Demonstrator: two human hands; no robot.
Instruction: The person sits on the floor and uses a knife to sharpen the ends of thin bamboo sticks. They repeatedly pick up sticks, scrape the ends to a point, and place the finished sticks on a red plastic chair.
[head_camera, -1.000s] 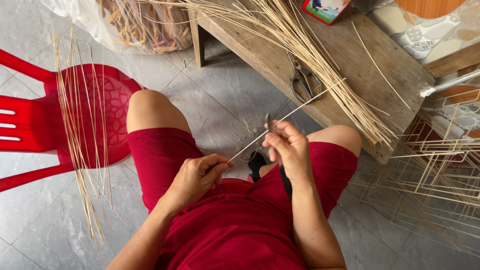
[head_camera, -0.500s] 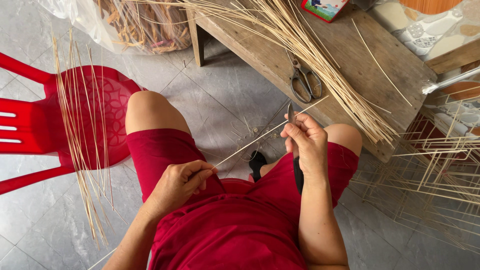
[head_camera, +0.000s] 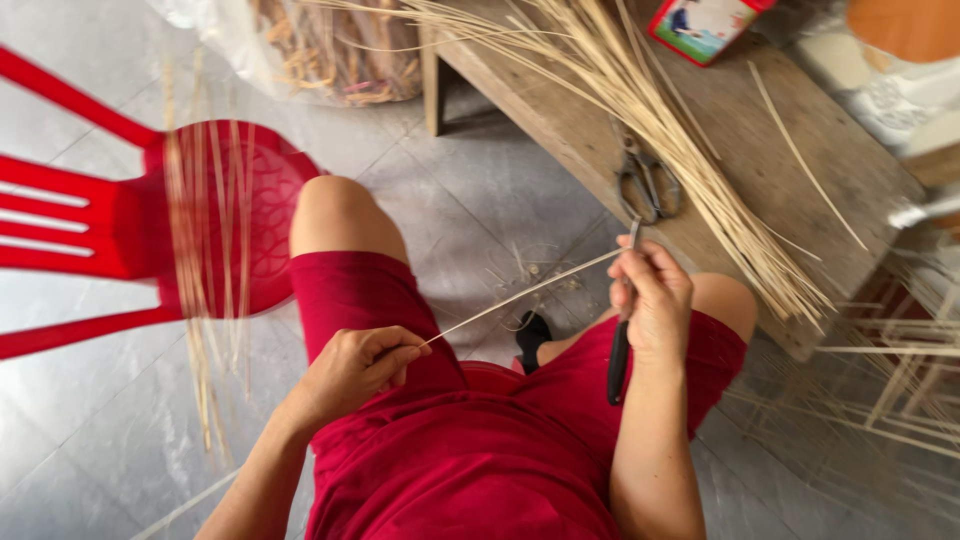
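Looking down from the head view, left to right. Far left: a red plastic chair (head_camera: 120, 225) stands on the grey tiled floor (head_camera: 80, 420), with a loose sheaf of pale strips (head_camera: 205, 270) draped over its seat and hanging past the front edge toward the floor.

Your left hand (head_camera: 352, 368) rests on your left thigh, over the red shorts (head_camera: 480, 450). Its fingers (head_camera: 398, 358) are pinched together on the near end of one thin bamboo strip (head_camera: 520, 294) — thumb against forefinger, clamped on it.

The strip runs up and to the right, taut and straight, off the thigh and across the gap between your knees, to your right hand (head_camera: 652, 298). It meets that hand at the blade.

Your right hand is closed around a knife (head_camera: 620, 345) with a black handle; handle end points down toward your lap, narrow blade sticks up past the knuckles. Fingers wrapped fully on the handle. Blade and strip touch — exact contact point is too small to tell.

Behind the right hand: a wooden desk (head_camera: 760, 130) carrying a large bundle of strips (head_camera: 650, 110) fanned diagonally, with grey scissors (head_camera: 645, 185) lying just beside the bundle. Far right, frames of thin sticks (head_camera: 890, 370), blurred.
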